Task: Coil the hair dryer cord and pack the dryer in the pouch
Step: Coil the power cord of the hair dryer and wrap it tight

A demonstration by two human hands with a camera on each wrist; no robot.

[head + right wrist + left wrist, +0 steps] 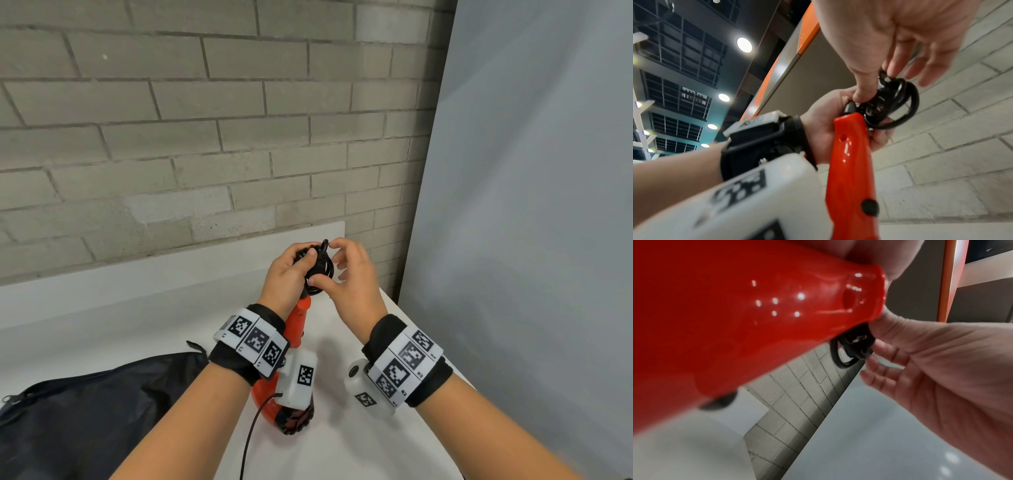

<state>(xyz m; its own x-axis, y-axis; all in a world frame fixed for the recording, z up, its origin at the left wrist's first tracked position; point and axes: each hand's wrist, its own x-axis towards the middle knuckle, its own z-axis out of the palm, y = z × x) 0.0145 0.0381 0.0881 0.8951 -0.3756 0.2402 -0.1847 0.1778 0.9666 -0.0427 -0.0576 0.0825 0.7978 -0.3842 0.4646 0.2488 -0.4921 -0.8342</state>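
Red hair dryer [297, 329] being held handle-up above the white tabletop [359, 428], its black-grilled barrel end pointing down toward the near part of the tabletop and its handle rising toward the far right corner; whether the barrel is touching the surface cannot be told. Black cord [318, 269] sitting as a small bundle of loops at the top end of the handle, where it is emerging from the dryer. Left hand [289, 274] wrapping the upper handle and the base of the loops, fingers curled around them and thumb pressing on the near side of the bundle; in the right wrist view the red handle is running down out of this fist, with the loops bulging out beside it. Right hand [349, 274] meeting the bundle from the right, thumb and forefinger pinching the top of the cord, the remaining fingers fanning out loosely and touching nothing. Both forearms reaching forward from the near edge, each wearing a black wrist strap with white marker tiles and a white camera housing. Dark pouch [85, 411] lying flat at the near left of the tabletop, its zipper running along its far side, well apart from the hands. A thin black cable [251, 435] trailing down from the left wrist camera toward the near edge. Grey brick wall [205, 137] standing behind the tabletop; pale grey panel [534, 205] closing off the right side.
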